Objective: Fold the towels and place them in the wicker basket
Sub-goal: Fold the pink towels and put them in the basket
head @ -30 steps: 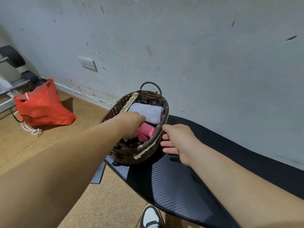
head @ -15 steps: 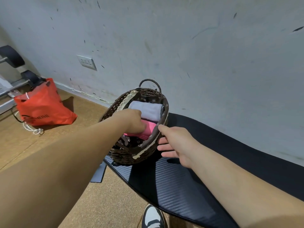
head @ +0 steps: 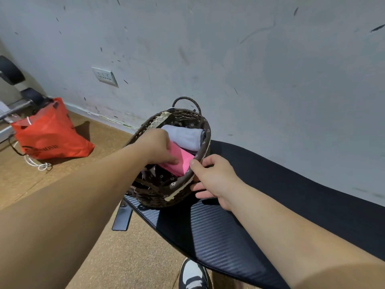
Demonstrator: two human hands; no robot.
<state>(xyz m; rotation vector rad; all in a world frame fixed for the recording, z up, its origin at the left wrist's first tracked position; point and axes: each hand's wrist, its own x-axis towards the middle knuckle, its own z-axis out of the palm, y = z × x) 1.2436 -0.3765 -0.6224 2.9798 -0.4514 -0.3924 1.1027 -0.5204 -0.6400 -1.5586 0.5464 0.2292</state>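
Observation:
A dark brown wicker basket (head: 158,200) with a flowered lining stands at the left end of a black padded bench (head: 218,232). Inside it, a rolled pale grey towel (head: 184,135) lies at the far side. A folded pink towel (head: 182,161) lies just in front of it. My left hand (head: 155,146) reaches into the basket and grips the pink towel's left end, fingers curled over it. My right hand (head: 214,178) holds the basket's near right rim, thumb over the top edge and fingers against the outer wall.
A red shopping bag (head: 48,134) sits on the cork floor at the left, with barbell weights (head: 12,74) behind it. A wall socket (head: 105,77) is on the grey wall behind the basket. My shoe (head: 192,274) shows below the bench edge.
My left hand has lowered the pink towel from a bunched grip to lie flat beside the grey one. My right hand moved in from beside the basket and took hold of its rim.

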